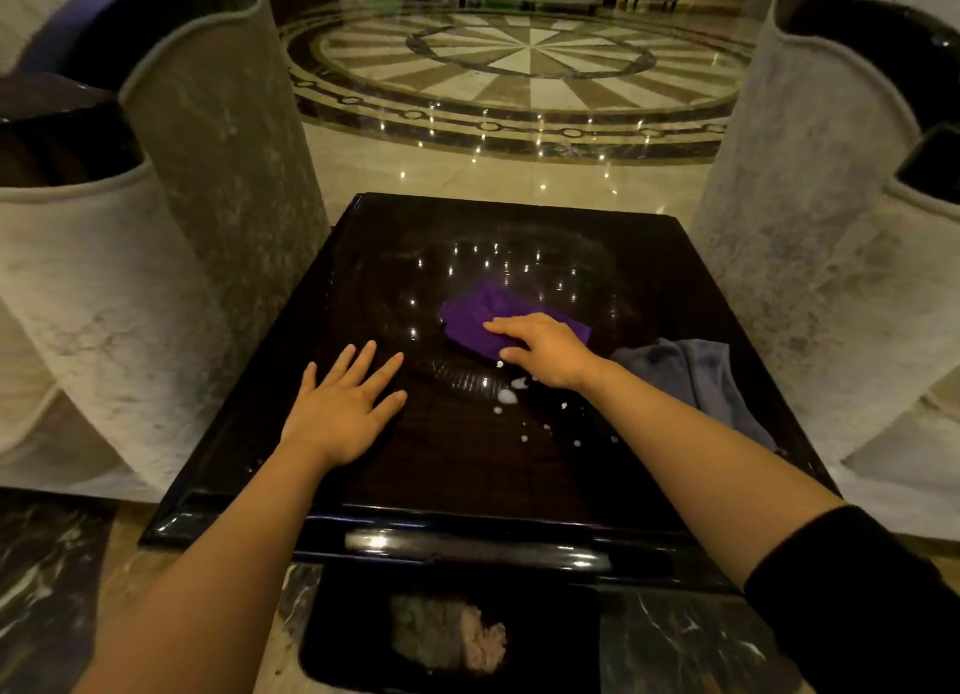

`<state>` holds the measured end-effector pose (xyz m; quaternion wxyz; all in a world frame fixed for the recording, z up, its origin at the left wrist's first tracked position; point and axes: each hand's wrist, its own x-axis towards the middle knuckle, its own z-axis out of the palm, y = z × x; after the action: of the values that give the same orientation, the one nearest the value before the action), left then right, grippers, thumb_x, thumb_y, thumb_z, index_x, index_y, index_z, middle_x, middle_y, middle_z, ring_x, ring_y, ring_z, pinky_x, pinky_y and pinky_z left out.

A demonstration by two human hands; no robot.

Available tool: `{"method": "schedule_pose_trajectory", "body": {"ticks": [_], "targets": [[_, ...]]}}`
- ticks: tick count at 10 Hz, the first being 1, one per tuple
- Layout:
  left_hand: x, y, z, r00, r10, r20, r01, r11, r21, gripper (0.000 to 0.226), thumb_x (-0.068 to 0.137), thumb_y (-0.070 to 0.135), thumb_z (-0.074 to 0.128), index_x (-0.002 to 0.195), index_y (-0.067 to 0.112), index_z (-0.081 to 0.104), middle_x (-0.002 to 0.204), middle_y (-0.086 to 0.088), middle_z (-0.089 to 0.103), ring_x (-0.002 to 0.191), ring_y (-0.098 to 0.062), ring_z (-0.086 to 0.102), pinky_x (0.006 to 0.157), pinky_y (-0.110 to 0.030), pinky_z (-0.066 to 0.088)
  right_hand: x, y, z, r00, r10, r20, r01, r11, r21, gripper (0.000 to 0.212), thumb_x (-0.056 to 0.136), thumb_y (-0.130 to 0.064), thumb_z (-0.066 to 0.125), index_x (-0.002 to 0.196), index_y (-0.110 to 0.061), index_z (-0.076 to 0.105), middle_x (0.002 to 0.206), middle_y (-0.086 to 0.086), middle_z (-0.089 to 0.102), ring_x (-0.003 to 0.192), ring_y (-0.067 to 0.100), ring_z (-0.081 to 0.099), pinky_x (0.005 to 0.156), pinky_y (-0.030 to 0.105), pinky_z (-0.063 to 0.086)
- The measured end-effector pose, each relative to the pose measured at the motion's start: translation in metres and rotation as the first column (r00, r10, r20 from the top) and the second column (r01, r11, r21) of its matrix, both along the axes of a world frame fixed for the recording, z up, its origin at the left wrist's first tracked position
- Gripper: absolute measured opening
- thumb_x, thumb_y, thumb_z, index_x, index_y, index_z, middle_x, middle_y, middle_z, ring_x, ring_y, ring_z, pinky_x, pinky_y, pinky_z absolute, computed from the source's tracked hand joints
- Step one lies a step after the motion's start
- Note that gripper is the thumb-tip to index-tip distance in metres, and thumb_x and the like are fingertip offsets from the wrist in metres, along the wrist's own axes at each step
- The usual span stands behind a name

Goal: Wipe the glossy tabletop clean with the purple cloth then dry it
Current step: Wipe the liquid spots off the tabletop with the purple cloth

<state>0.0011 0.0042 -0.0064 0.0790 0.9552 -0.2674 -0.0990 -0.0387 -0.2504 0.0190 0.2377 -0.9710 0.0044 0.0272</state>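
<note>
The glossy dark tabletop fills the middle of the head view, square with a raised rim. A folded purple cloth lies near its centre, and my right hand presses down on the cloth's near right part, fingers bent over it. White foam blobs and small droplets dot the surface just in front of that hand. My left hand rests flat on the table to the left of the cloth, fingers spread, holding nothing. A grey-blue cloth lies crumpled at the table's right edge.
Pale upholstered armchairs stand close on both sides, one on the left and one on the right. A polished marble floor with a round inlay lies beyond the table. A lower dark shelf shows under the near edge.
</note>
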Motion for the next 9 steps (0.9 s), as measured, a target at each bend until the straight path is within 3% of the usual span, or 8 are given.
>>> {"method": "schedule_pose_trajectory", "body": {"ticks": [1,2,3,4,6,9], "targets": [[-0.001,0.001,0.0,1.0,-0.001,0.007,0.001,1.0,0.004,0.054,0.092,0.052,0.021,0.141,0.04,0.002,0.156,0.004,-0.005,0.143,-0.015,-0.009,0.114,-0.048,-0.005,-0.003,-0.001,0.003,0.999,0.035,-0.018,-0.035,0.999,0.021,0.045,0.086,-0.024,0.056,0.129,-0.027,0.043,0.141,0.001,0.044,0.127,0.023,0.034,0.108,0.043,0.029],[0.0,0.001,-0.001,1.0,0.001,0.006,-0.001,1.0,0.002,0.053,0.092,0.053,0.02,0.141,0.04,0.004,0.156,0.004,-0.004,0.143,-0.015,-0.009,0.114,-0.047,-0.005,0.006,-0.003,0.002,0.998,0.061,0.013,-0.059,0.992,-0.107,0.05,0.087,-0.043,0.05,0.133,-0.032,0.036,0.148,0.003,0.03,0.132,0.027,0.026,0.11,0.045,0.023],[0.001,0.0,-0.001,1.0,-0.007,0.01,0.007,1.0,0.004,0.053,0.091,0.053,0.02,0.14,0.041,0.004,0.156,0.004,-0.003,0.143,-0.015,-0.009,0.114,-0.047,-0.005,0.019,-0.012,0.0,0.998,0.034,-0.054,-0.043,0.982,-0.184,0.058,0.085,-0.059,0.037,0.137,-0.042,0.018,0.155,0.005,0.005,0.14,0.028,0.007,0.114,0.047,0.005],[0.004,0.0,-0.002,1.0,-0.014,0.013,0.014,1.0,0.009,0.053,0.091,0.054,0.02,0.14,0.042,0.004,0.156,0.004,-0.003,0.143,-0.015,-0.009,0.114,-0.047,-0.006,0.027,-0.016,-0.005,0.986,0.019,-0.168,-0.049,0.984,-0.173,0.06,0.084,-0.063,0.031,0.137,-0.044,0.01,0.155,0.005,-0.001,0.141,0.025,0.002,0.114,0.046,0.001],[0.005,-0.002,-0.001,1.0,-0.022,0.016,0.021,1.0,0.014,0.054,0.091,0.053,0.021,0.14,0.042,0.003,0.156,0.004,-0.003,0.143,-0.016,-0.008,0.114,-0.05,-0.005,0.024,-0.012,-0.008,0.987,0.058,-0.148,-0.083,0.983,-0.165,0.053,0.091,-0.052,0.028,0.14,-0.035,0.014,0.155,0.006,0.007,0.141,0.023,0.007,0.114,0.043,0.004],[0.004,-0.001,-0.003,1.0,-0.015,0.022,0.015,1.0,0.014,0.053,0.091,0.054,0.021,0.14,0.042,0.004,0.156,0.003,-0.003,0.143,-0.017,-0.008,0.114,-0.05,-0.006,-0.028,0.02,-0.008,0.982,0.178,-0.068,-0.186,0.971,-0.151,0.053,0.091,-0.044,0.037,0.139,-0.026,0.022,0.153,0.008,0.019,0.137,0.026,0.017,0.113,0.038,0.013]]}}
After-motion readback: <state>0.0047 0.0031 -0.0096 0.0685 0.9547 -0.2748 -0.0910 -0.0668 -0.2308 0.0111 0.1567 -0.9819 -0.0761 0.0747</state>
